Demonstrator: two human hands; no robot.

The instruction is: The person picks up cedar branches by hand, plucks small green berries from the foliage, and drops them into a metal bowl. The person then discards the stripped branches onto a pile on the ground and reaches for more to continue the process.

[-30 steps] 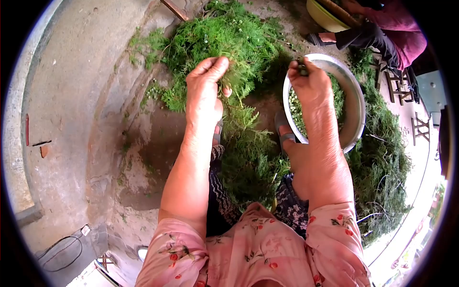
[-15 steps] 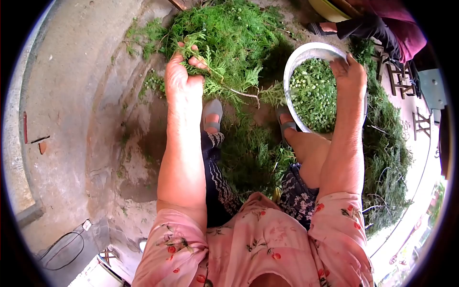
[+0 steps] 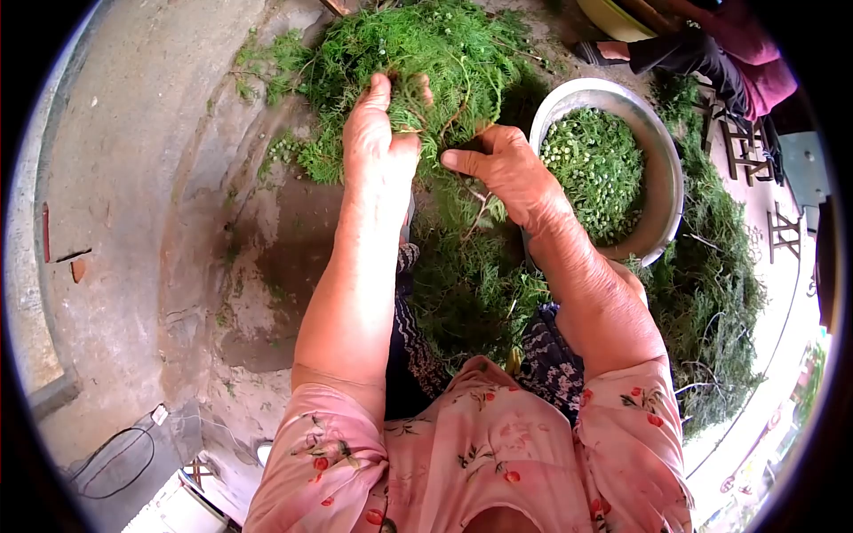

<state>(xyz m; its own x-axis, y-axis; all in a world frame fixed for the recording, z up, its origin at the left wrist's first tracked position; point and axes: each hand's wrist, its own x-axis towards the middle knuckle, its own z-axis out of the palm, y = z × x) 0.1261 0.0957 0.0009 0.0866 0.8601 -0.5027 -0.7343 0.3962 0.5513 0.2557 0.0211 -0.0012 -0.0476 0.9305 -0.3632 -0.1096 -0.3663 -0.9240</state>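
Observation:
My left hand (image 3: 382, 124) grips a leafy evergreen branch (image 3: 418, 105) with flat, scaly green foliage. My right hand (image 3: 515, 173) is beside it, thumb and fingers pinched at the branch's right side; exactly what lies between the fingertips is partly hidden. Just beyond both hands rises a big heap of green cuttings (image 3: 373, 44). To the right of my right hand stands a round metal basin (image 3: 665, 191), partly filled with small pale green cones and leafy bits (image 3: 591, 169).
More cut branches (image 3: 720, 275) lie along the right, and others (image 3: 462, 293) between my legs. At upper right sits another person (image 3: 711, 67) near a yellowish basin (image 3: 613, 18). Small wooden stools (image 3: 742, 147) stand at right. Bare concrete floor (image 3: 124, 178) stretches left.
My right hand has left the basin and come across to the branch. My left hand has shifted right with the branch, bringing both hands close together.

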